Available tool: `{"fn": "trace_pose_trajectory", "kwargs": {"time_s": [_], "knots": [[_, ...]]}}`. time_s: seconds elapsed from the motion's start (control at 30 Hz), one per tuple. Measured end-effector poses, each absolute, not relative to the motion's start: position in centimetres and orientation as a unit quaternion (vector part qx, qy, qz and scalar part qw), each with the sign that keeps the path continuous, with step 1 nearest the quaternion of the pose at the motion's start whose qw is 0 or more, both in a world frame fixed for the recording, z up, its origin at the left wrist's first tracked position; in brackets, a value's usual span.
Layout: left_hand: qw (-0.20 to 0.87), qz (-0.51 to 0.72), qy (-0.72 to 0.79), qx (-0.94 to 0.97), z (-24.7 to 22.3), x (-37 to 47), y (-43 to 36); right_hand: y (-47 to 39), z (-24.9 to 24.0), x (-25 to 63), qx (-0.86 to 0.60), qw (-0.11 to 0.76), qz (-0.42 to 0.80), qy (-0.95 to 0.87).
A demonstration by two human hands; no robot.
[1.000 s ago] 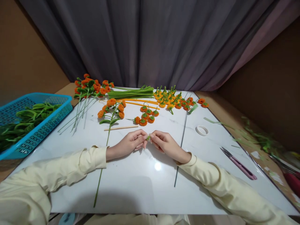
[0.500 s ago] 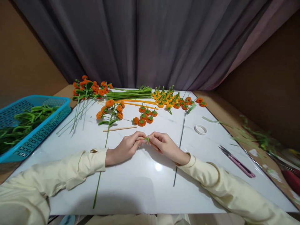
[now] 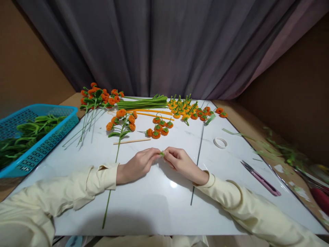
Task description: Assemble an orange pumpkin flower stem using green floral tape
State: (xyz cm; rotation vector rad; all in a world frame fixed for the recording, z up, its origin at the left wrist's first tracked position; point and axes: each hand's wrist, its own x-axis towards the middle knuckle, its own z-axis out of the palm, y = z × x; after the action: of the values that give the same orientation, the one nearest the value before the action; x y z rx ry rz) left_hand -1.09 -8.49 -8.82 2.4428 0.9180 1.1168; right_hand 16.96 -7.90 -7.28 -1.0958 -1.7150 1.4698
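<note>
Presently, left hand (image 3: 141,163) and right hand (image 3: 182,163) are closed to fingertip pinches — one small green piece (image 3: 162,154) between them, over the white tabletop (image 3: 231,212). Judged best: steady left pinch, light right-hand pressure. Counts outward: one wooden stick (image 3: 133,141), seven loose orange heads (image 3: 158,128) in the centre cluster, one white ring (image 3: 221,146), two orange strips (image 3: 159,112) — one snips (image 3: 267,181).

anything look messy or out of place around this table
Yes: tangled light-green strips and small white scraps litter the brown surface along the right edge of the glossy white tabletop, perhaps unswept offcuts. Two fluffy orange flower heads also lie off by themselves near its far right corner.
</note>
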Motion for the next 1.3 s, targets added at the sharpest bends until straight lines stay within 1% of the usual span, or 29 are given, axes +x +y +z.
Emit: {"fn": "trace_pose_trajectory", "kwargs": {"time_s": [0.17, 0.33, 0.4, 0.6, 0.9, 1.07, 1.17, 1.23, 1.3], "knots": [[0.154, 0.382, 0.339, 0.846, -8.7, -0.9, -8.5, -8.2, -7.0, 16.9, -0.423, 0.312, 0.52, -0.674], [0.239, 0.362, 0.387, 0.814, -8.3, -1.0, -8.6, -8.3, -6.6, 17.1, -0.429, 0.305, 0.474, -0.706], [0.256, 0.358, 0.393, 0.808, -8.2, -1.0, -8.6, -8.2, -6.6, 17.2, -0.429, 0.304, 0.461, -0.715], [0.206, 0.37, 0.359, 0.832, -8.2, -1.0, -8.6, -8.1, -6.8, 17.4, -0.421, 0.299, 0.467, -0.718], [0.214, 0.387, 0.361, 0.821, -8.3, -0.9, -8.8, -8.1, -6.6, 17.5, -0.407, 0.3, 0.496, -0.706], [0.219, 0.383, 0.366, 0.819, -8.3, -1.0, -8.8, -8.2, -6.6, 17.4, -0.392, 0.314, 0.534, -0.68], [0.257, 0.372, 0.368, 0.812, -8.0, -1.0, -8.8, -8.1, -6.5, 17.5, -0.381, 0.307, 0.57, -0.66], [0.318, 0.359, 0.377, 0.793, -7.8, -1.0, -8.7, -7.9, -6.4, 17.8, -0.375, 0.287, 0.589, -0.656], [0.401, 0.348, 0.386, 0.754, -7.6, -0.9, -8.5, -7.6, -6.3, 18.2, -0.374, 0.269, 0.565, -0.685]]}}
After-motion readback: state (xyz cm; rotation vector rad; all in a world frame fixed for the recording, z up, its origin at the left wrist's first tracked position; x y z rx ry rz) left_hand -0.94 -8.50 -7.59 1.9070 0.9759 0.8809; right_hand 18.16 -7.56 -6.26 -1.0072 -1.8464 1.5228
